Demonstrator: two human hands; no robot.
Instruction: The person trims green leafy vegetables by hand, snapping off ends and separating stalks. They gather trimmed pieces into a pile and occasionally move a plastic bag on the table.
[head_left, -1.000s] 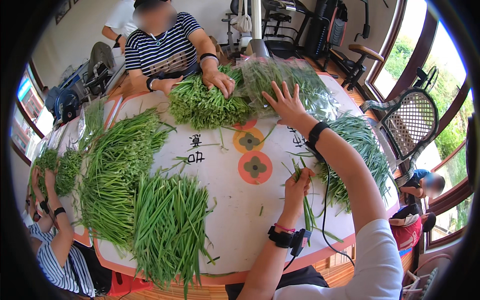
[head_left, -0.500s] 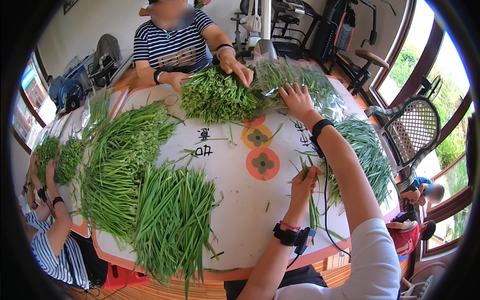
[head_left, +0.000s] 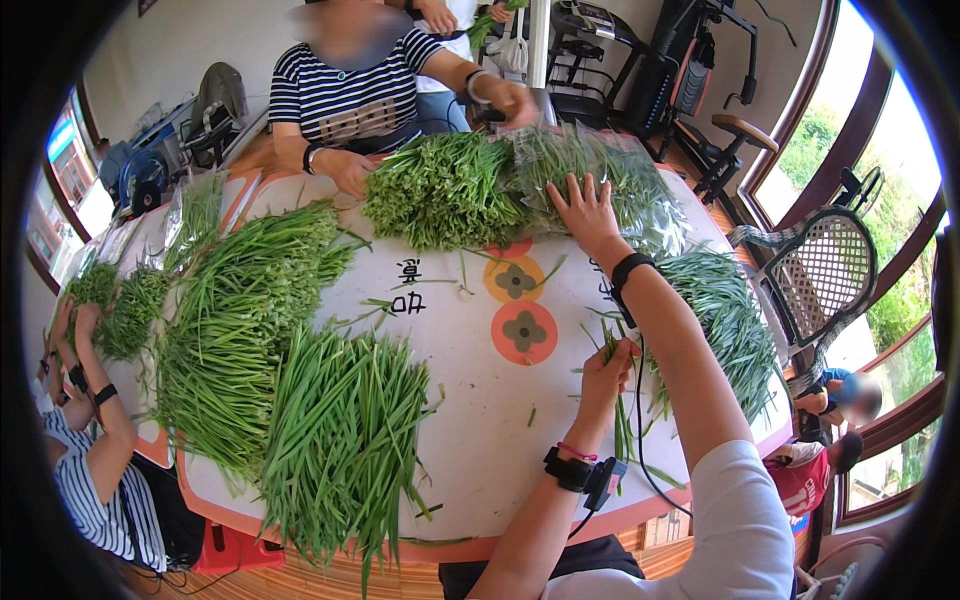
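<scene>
My left hand [head_left: 607, 372] is closed around a few thin green chive stalks [head_left: 622, 430] above the table's right part. Farther off, my right hand [head_left: 588, 215] lies with fingers spread on the near edge of a clear plastic bag of greens [head_left: 590, 170]. Touching that bag on its left is a big pile of chives [head_left: 440, 190], cut ends toward me. A loose heap of long flat leaves [head_left: 715, 310] lies beneath and beside my right forearm.
Two large chive heaps [head_left: 230, 350] [head_left: 345, 440] cover the table's left side. Across the white table [head_left: 470, 420] sits a person in a striped shirt [head_left: 345, 95], another standing behind. At far left, other people's hands [head_left: 85, 325] handle greens. A cable [head_left: 640, 400] hangs from my right wrist.
My right hand has slid slightly left and nearer along the bag. The person opposite has lifted a hand off the chive pile and swung it right; a standing person has come into view behind.
</scene>
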